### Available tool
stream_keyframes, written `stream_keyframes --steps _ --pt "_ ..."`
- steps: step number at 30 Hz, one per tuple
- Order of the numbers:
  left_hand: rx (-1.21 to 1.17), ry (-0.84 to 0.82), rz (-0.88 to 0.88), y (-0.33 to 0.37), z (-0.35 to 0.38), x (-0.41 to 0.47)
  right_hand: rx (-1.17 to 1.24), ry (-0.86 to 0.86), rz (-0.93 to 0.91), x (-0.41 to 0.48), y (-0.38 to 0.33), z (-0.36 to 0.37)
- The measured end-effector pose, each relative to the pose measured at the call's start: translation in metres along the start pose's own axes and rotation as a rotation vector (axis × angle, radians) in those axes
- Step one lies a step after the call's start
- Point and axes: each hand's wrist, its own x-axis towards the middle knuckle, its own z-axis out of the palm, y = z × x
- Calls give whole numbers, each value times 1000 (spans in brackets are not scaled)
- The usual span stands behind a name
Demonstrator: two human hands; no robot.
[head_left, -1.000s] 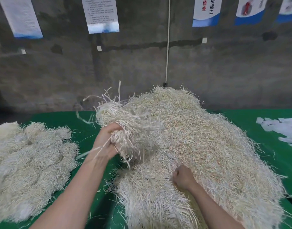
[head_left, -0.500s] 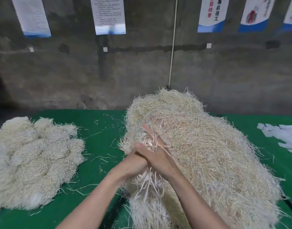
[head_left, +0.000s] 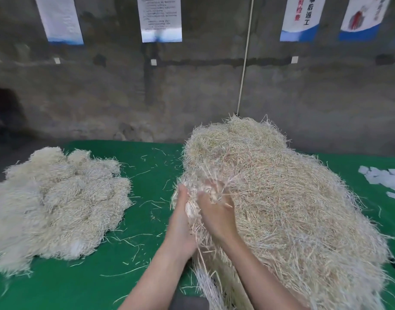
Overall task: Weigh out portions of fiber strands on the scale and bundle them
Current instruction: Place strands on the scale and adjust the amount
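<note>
A big loose heap of pale straw-coloured fiber strands (head_left: 281,209) fills the right half of the green table (head_left: 147,220). At the heap's left flank both my hands press a handful of strands (head_left: 201,198) between them. My left hand (head_left: 182,218) cups it from the left with its fingers pointing up. My right hand (head_left: 216,211) holds it from the right, fingers sunk among the fibers. No scale is in view.
A lower pile of whiter fiber bundles (head_left: 57,204) lies on the table's left side. White paper scraps (head_left: 384,180) sit at the right edge. Loose strands litter the green cloth between the piles. A grey wall with hanging posters stands behind.
One second ago my left hand held a tuft high while my right fist rested in the heap. Both hands have since come together around a handful at the heap's left side.
</note>
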Motion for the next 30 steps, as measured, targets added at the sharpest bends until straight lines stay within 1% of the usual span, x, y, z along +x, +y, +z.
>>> stream_keyframes --steps 2,3,4,5,6,8,9,10,11,12,14,15,16,18,19,20,21,23,24,26,27,28,29,30 --pt "0 157 45 18 -6 9 -323 -91 -151 -27 10 11" --pt "-48 202 60 23 -10 12 -400 -99 -282 -40 15 20" --pt "-55 229 89 23 -11 11 -411 -87 -400 -47 17 26" --pt "-5 255 120 17 -11 9 -403 -64 -465 -45 14 29" --pt "70 263 148 9 -8 6 -389 -27 -449 -37 8 27" --pt "201 243 139 -12 -4 0 -280 83 -268 -10 -5 13" --pt "223 254 115 -17 -1 -2 -223 131 -214 -1 -8 6" --pt "245 261 107 -16 0 -2 -194 169 -214 -1 -9 4" --pt "229 240 110 -10 0 0 -243 187 -260 -8 -9 7" --pt "151 194 124 -2 0 1 -317 181 -349 -21 -6 17" --pt "-27 174 117 5 -1 2 -456 130 -478 -40 0 34" --pt "-35 178 106 4 -1 -2 -477 109 -475 -36 0 32" --pt "10 171 92 0 2 -6 -426 89 -401 -22 0 24" --pt "159 189 65 -8 7 -10 -254 111 -237 -1 -5 6" --pt "209 199 67 -9 7 -9 -237 156 -227 1 -3 4" --pt "241 192 83 -5 7 -8 -265 195 -257 -5 -2 7" --pt "243 208 118 -2 5 -2 -314 205 -328 -16 1 17" --pt "250 262 153 5 2 1 -336 156 -429 -35 7 32" --pt "283 273 160 4 2 0 -314 156 -436 -35 7 32" --pt "402 222 129 -2 6 -1 -256 190 -321 -12 5 19" --pt "446 211 99 -7 6 0 -261 197 -259 -3 2 10" --pt "481 210 110 -7 8 1 -287 179 -224 2 0 3" --pt "563 206 142 -6 6 5 -257 127 -228 2 3 -1" --pt "638 181 205 -1 10 5 -172 27 -227 -2 1 1"
